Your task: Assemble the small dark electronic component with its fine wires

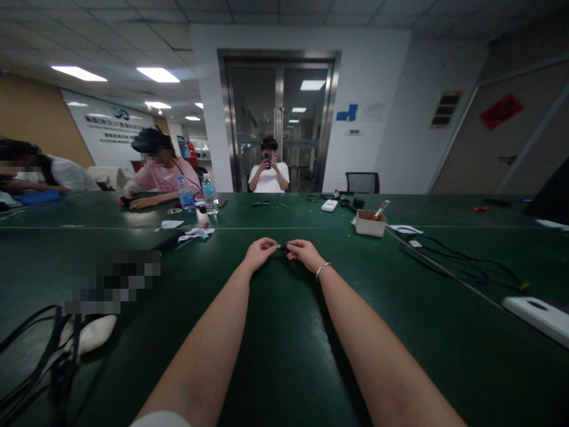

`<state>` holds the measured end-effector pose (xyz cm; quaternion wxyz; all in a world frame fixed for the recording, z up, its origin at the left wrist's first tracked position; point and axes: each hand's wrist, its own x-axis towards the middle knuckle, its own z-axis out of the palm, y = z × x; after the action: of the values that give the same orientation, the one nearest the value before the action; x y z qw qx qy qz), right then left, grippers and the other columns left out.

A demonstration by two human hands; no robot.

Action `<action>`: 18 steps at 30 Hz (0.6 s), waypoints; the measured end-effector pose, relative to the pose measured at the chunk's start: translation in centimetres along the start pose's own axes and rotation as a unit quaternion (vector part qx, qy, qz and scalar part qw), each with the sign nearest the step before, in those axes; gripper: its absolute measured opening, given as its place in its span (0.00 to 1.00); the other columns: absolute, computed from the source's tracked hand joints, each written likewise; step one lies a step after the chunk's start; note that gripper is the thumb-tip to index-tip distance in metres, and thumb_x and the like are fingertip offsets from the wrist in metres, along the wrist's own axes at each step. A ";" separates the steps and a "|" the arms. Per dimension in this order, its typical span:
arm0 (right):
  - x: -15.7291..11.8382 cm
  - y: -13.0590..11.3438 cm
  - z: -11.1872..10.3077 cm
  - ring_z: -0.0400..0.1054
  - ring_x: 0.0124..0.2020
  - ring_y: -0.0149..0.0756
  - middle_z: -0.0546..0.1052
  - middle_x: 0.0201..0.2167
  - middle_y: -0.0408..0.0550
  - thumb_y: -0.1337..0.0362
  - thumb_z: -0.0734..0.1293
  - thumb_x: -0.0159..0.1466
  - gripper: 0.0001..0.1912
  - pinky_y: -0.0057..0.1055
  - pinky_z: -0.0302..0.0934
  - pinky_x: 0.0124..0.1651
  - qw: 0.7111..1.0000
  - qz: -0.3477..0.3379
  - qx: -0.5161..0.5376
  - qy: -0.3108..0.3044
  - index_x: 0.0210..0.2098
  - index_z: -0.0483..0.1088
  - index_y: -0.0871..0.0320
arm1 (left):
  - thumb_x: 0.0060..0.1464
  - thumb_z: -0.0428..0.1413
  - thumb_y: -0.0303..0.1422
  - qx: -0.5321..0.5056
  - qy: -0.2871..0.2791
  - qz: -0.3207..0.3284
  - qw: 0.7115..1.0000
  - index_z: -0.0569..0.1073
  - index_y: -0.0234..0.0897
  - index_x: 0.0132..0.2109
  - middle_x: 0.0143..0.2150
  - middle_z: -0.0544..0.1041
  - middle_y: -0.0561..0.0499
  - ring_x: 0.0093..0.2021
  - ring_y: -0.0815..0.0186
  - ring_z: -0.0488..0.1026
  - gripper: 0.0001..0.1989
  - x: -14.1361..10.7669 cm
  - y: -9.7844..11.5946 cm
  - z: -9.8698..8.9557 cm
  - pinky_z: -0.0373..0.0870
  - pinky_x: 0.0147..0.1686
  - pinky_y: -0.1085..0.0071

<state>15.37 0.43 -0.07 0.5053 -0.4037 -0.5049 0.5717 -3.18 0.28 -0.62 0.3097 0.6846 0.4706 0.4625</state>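
Both my arms reach forward over a dark green table (284,332). Between my fingertips is a small dark object with a lighter, metallic-looking left end (281,247); it is too small to name. My left hand (260,255) pinches the light end with thumb and fingers. From the other side, my right hand (304,254), with a silver bracelet (323,271) at the wrist, pinches the dark end. The two hands are close together, just above the table.
A small box (370,224) stands right of my hands, with cables (462,261) beyond it. Left are papers (195,235), two bottles (210,194) and black cables (56,350). Several people sit around the table; a person opposite (269,178) holds up a phone.
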 end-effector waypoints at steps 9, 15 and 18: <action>0.2 0.2 -0.2 0.71 0.20 0.26 0.75 0.22 0.46 0.75 0.68 0.58 0.06 0.19 0.69 0.25 1.000 -0.003 -0.011 -0.004 0.36 0.70 0.67 | 0.46 0.59 0.40 -0.017 0.005 -0.006 1.000 0.76 0.37 0.40 0.37 0.78 0.47 0.37 0.64 0.73 0.14 0.0 0.1 0.0 0.68 0.41 0.68; 0.1 0.2 -0.2 0.71 0.20 0.26 0.76 0.23 0.46 0.75 0.67 0.58 0.08 0.20 0.69 0.25 1.000 -0.015 -0.008 -0.015 0.39 0.71 0.66 | 0.49 0.57 0.41 -0.022 -0.008 -0.011 1.000 0.75 0.37 0.41 0.33 0.77 0.49 0.34 0.66 0.73 0.15 0.2 -0.2 0.0 0.67 0.37 0.69; 0.0 0.1 -0.2 0.71 0.20 0.26 0.76 0.22 0.46 0.75 0.68 0.58 0.08 0.20 0.69 0.25 1.000 -0.018 -0.007 -0.017 0.38 0.71 0.66 | 0.48 0.58 0.39 -0.032 -0.007 -0.015 0.999 0.75 0.37 0.40 0.34 0.78 0.48 0.35 0.65 0.73 0.14 0.3 -0.3 0.0 0.68 0.38 0.69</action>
<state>15.56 0.45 -0.24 0.5041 -0.3883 -0.5247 0.5655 -3.23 0.68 -0.82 0.3416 0.6707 0.4639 0.4672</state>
